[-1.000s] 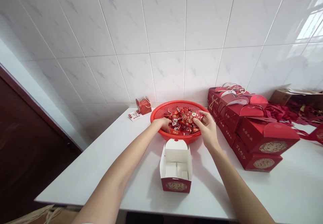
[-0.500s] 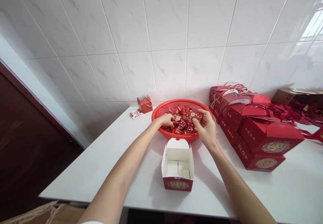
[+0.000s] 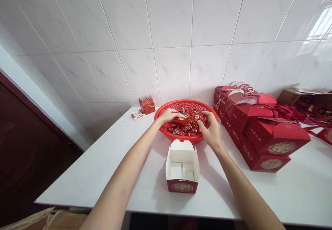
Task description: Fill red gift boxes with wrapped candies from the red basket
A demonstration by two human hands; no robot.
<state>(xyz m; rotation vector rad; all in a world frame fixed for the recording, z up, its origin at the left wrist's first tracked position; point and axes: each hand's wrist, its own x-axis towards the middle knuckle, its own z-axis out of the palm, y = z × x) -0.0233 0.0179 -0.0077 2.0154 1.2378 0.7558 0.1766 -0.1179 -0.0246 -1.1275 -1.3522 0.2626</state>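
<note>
A red plastic basket (image 3: 188, 140) holds many red wrapped candies (image 3: 178, 130). Over its left side, my left hand (image 3: 169, 115) pinches a shiny red wrapped candy (image 3: 182, 120). My right hand (image 3: 210, 128), at the basket's right side, is closed on red patterned packets (image 3: 196, 118) above the pile. In front of the basket stands an open box (image 3: 182, 186), red outside and white inside, with no candy visible in it.
Closed red gift boxes (image 3: 276, 138) are stacked at the right. Behind them lie red ribbons (image 3: 290, 114) and a cardboard box (image 3: 290, 97). A small red box (image 3: 148, 106) and a printed card (image 3: 138, 115) sit left of the basket, near the tiled wall.
My left hand has risen a little out of the pile and now shows a shiny candy in its fingers. My right hand stays nearly where it was, and the view has shifted slightly.
</note>
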